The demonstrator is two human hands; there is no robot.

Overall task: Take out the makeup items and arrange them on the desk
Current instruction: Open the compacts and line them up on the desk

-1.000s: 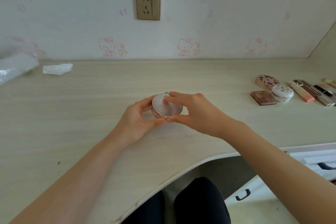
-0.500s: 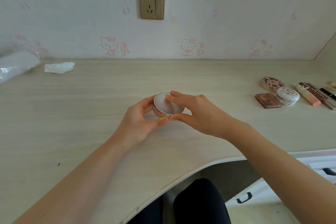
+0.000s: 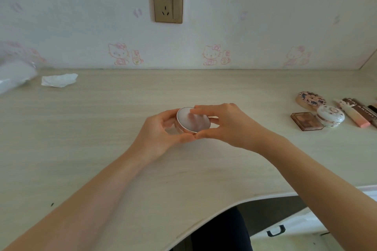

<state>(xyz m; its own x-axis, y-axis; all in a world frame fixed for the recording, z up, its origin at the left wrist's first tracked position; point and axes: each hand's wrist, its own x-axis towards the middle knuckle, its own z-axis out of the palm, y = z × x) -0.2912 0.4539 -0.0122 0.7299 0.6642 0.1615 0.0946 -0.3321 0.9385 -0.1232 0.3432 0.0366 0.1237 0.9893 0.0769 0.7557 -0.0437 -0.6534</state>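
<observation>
Compact (image 3: 193, 119), round and pink, sits between our hands over the desk (image 3: 102, 128): our left hand (image 3: 157, 134) curls round its left edge, our right hand (image 3: 226, 124) pinches its rim. Other makeup items (image 3: 318, 112) lie well right of our right hand.

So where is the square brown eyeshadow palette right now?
In the head view, the eyeshadow palette lies flat on the desk at the far right, just left of the white round jar and in front of the patterned compact.
</observation>
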